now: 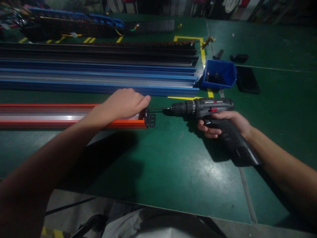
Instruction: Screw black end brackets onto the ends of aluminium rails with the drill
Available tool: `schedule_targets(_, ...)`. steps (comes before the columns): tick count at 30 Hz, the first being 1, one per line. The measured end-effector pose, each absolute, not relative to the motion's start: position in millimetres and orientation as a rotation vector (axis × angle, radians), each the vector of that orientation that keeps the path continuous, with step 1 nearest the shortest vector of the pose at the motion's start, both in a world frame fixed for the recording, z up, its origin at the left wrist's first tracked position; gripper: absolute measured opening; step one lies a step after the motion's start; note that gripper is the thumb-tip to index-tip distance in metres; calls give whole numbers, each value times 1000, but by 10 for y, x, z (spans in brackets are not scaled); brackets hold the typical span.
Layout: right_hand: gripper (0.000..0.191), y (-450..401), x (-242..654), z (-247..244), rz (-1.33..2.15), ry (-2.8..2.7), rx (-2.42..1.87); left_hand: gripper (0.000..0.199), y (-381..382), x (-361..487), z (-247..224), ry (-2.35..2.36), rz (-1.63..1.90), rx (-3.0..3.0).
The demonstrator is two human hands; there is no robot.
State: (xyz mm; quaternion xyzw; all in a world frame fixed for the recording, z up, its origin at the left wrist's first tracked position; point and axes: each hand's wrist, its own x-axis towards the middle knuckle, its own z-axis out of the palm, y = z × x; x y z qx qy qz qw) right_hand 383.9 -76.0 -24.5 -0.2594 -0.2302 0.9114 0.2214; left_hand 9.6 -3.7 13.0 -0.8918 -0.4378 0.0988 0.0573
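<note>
My right hand point(223, 125) is wrapped round the grip of a black cordless drill point(214, 105), a finger at its trigger. The drill lies level, its long thin bit point(159, 109) pointing left and meeting the black end bracket point(148, 118) of an orange metal channel point(128, 124). Over that end of the channel, my left hand point(127, 104) is closed on its far side, thumb beside the bracket. The fingertips of the left hand are hidden behind the channel. Whether the bit sits in a screw is too small to tell.
Behind the orange channel lie several blue channels point(148, 81) and black channels point(148, 54). A blue bin point(219, 74) with small dark parts stands at their right end, beside a flat black object point(247, 79). Yellow tape marks the green table point(173, 172). Wired strips point(81, 24) lie at the back.
</note>
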Motion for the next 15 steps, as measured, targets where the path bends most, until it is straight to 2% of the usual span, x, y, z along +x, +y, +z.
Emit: schedule_targets(15, 29, -757, 3838, -246, 2506, -627, -729, 57, -33, 77, 110, -1287, 337, -2691)
